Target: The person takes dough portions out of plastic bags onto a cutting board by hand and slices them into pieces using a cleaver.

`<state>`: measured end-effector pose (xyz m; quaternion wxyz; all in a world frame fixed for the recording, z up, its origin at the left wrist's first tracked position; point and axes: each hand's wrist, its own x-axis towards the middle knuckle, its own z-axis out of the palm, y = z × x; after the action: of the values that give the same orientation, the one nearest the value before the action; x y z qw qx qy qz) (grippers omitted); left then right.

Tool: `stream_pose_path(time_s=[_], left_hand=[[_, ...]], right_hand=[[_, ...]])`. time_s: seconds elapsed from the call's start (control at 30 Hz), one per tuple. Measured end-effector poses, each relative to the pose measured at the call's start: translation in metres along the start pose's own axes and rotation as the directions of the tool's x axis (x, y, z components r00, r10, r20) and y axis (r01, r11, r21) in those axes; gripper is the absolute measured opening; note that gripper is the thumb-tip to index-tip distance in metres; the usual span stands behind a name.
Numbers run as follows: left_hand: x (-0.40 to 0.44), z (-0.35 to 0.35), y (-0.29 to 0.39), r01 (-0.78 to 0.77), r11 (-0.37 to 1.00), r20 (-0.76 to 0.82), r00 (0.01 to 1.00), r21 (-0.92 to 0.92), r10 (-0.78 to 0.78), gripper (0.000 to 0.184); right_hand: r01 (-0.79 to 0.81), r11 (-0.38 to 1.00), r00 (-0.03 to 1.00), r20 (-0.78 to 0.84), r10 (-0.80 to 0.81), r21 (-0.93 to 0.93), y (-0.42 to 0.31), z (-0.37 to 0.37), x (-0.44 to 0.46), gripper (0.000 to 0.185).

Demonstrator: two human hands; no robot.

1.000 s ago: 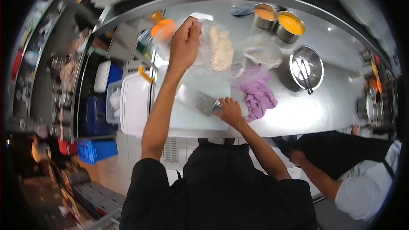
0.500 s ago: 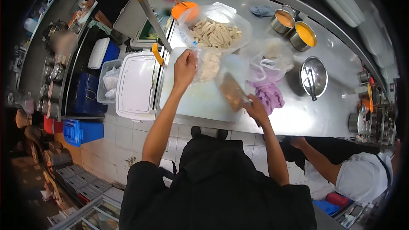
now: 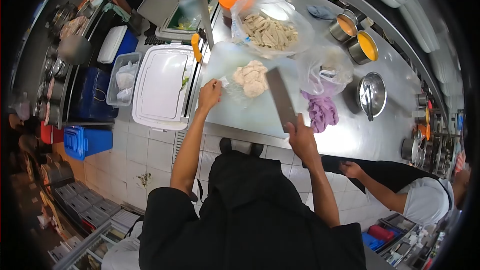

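Note:
On the white cutting board (image 3: 225, 115) lies a lumpy, pale pinkish mass (image 3: 251, 78), perhaps minced meat. Clear plastic bag film (image 3: 234, 90) shows at its left and lower side; whether it wraps the whole mass I cannot tell. My left hand (image 3: 210, 94) is closed at the board's left, pinching a whitish corner of this bag. Wrapped round a cleaver's handle is my right hand (image 3: 303, 140). The cleaver (image 3: 281, 97) has its broad blade pointing away from me, just right of the mass. Behind stands a large open bag (image 3: 305, 32) of pale strips (image 3: 270, 32).
A purple cloth (image 3: 322, 112) and another plastic bag (image 3: 327, 72) lie right of the board. Farther right are a steel bowl (image 3: 372, 95) with tongs and two pots (image 3: 363, 48). A shelf post (image 3: 204, 10) rises at the back left. Someone's arm (image 3: 380, 187) is at my right.
My left hand has come down and nearer, and the bagged mass now rests flatter on the board. The cleaver has swung more upright. The view has shifted slightly.

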<state>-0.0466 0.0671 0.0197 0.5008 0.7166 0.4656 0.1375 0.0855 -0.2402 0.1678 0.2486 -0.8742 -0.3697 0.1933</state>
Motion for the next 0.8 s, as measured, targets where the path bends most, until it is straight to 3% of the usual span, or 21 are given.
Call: stream_pose_path(time_s=[0.07,0.1,0.17,0.27,0.37,0.47,0.6,0.67,0.77,0.8], left_hand=[[-0.006,-0.007,0.018,-0.014,0.992,-0.014,1.000,0.124,0.016,0.034],[-0.002,-0.007,0.014,-0.014,0.992,-0.014,1.000,0.122,0.016,0.034],[0.010,-0.004,0.002,-0.140,0.950,-0.061,0.985,0.280,0.164,0.032],[0.007,-0.009,0.002,-0.158,0.958,-0.031,0.985,0.241,0.170,0.031],[0.010,-0.002,-0.002,-0.152,0.932,-0.115,0.973,0.328,0.199,0.031],[0.015,0.002,-0.008,-0.144,0.954,-0.166,0.967,0.264,0.192,0.030],[0.019,0.001,-0.007,-0.132,0.938,-0.145,0.972,0.321,0.186,0.029],[0.023,-0.003,-0.010,-0.078,0.955,-0.158,0.979,0.285,0.128,0.029],[0.030,-0.018,0.015,-0.125,0.869,-0.108,0.974,0.479,0.200,0.031],[0.041,-0.022,0.022,-0.163,0.829,-0.067,0.970,0.535,0.234,0.024]], right_hand=[[0.204,0.969,0.974,0.126,-0.187,-0.139,-0.015,0.020,0.018,0.029],[0.205,0.968,0.974,0.126,-0.188,-0.141,-0.018,0.035,0.028,0.029],[0.338,0.923,0.936,0.172,-0.308,-0.185,-0.027,0.062,0.050,0.025],[0.371,0.895,0.925,0.182,-0.333,-0.248,-0.049,0.076,0.065,0.027],[0.351,0.888,0.929,0.232,-0.289,-0.298,-0.056,0.092,0.080,0.025],[0.348,0.880,0.927,0.261,-0.270,-0.324,-0.054,0.094,0.086,0.024],[0.373,0.857,0.921,0.252,-0.297,-0.355,-0.031,0.069,0.046,0.021],[0.299,0.858,0.934,0.312,-0.174,-0.418,-0.010,0.049,0.010,0.020],[0.280,0.801,0.923,0.377,-0.073,-0.530,0.015,0.041,-0.027,0.019],[0.274,0.802,0.925,0.374,-0.069,-0.531,0.022,0.045,-0.035,0.019]])
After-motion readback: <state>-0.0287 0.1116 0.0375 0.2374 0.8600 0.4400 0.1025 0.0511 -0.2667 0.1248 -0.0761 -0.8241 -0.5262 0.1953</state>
